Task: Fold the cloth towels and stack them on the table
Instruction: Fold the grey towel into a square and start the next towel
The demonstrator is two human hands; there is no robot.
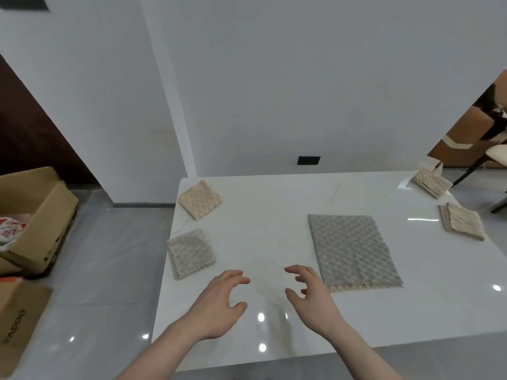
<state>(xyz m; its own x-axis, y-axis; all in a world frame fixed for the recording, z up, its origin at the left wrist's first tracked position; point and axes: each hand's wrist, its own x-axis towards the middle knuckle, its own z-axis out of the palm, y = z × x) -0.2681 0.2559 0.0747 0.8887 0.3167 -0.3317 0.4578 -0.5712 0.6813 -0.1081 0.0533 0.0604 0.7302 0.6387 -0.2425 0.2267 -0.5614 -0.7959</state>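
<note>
Both hands, left hand and right hand, hover empty, fingers loose; a hasty grab could rumple the unfolded grey towel at centre-right.

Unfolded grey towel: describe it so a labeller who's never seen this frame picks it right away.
On the white table, look just right of the person's right hand. The grey towel lies there spread flat. It is by far the largest cloth; the others, two at the table's left edge and two at the far right, are small folded squares.
</note>
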